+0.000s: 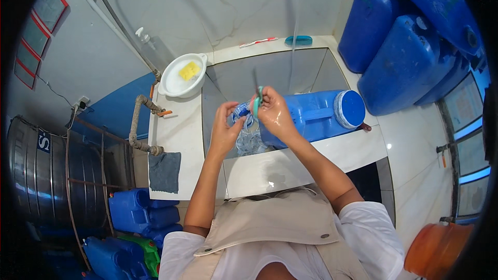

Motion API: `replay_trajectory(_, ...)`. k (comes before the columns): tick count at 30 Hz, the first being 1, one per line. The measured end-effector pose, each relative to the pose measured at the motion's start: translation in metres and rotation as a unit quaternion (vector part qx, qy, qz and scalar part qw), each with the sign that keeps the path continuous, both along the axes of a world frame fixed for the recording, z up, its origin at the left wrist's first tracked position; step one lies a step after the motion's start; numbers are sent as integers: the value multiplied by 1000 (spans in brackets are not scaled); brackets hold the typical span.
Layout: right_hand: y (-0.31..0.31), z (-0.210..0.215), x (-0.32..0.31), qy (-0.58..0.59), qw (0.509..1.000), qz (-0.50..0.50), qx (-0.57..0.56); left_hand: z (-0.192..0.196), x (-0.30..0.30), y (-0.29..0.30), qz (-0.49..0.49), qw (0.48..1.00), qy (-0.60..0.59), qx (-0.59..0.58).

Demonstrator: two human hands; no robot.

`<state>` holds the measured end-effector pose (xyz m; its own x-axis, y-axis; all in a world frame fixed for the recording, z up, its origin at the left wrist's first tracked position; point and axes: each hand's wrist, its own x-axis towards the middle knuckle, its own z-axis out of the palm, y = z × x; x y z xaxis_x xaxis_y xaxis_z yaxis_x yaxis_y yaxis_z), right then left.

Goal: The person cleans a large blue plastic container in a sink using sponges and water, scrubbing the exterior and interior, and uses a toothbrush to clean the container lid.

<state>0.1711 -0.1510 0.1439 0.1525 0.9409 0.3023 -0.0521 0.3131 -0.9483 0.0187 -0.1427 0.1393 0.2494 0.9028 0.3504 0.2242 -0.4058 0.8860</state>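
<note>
Over the sink (pixel 275 72), my right hand (pixel 275 116) looks wet and is closed around scissors (pixel 258 101) with teal handles, their dark blades pointing away from me. Close by on its left, my left hand (pixel 224 130) pinches a crumpled blue-and-white piece of plastic (pixel 241 112). Crumpled see-through plastic (pixel 251 141) lies in the sink below both hands. Beside my right hand a large blue jug (pixel 316 114) rests on its side across the sink, its blue cap (pixel 353 109) to the right and see-through wrap around its neck.
A white basin (pixel 168 80) with a yellow sponge (pixel 190 71) stands left of the sink, near a pipe tap (pixel 139 119) and grey cloth (pixel 165 172). A toothbrush (pixel 259 42) and teal brush (pixel 299 40) lie along the back ledge. Blue jugs (pixel 397 67) crowd the right.
</note>
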Motion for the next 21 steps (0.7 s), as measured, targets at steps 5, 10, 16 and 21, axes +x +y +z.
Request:
replay_trajectory(5,-1,19,12,-199,978,-56,18,21,10,1,51,956,239,165)
replay_trajectory(10,40,-11,29,-76,990,-114,-37,11,19,8,-18,994,-63,92)
replay_trajectory(16,31,31,19,-201,969,-136,44,6,13,10,-70,960,-38,-268)
replay_trajectory(21,45,26,38,-247,955,-164,21,10,20,23,-55,988,-49,-136)
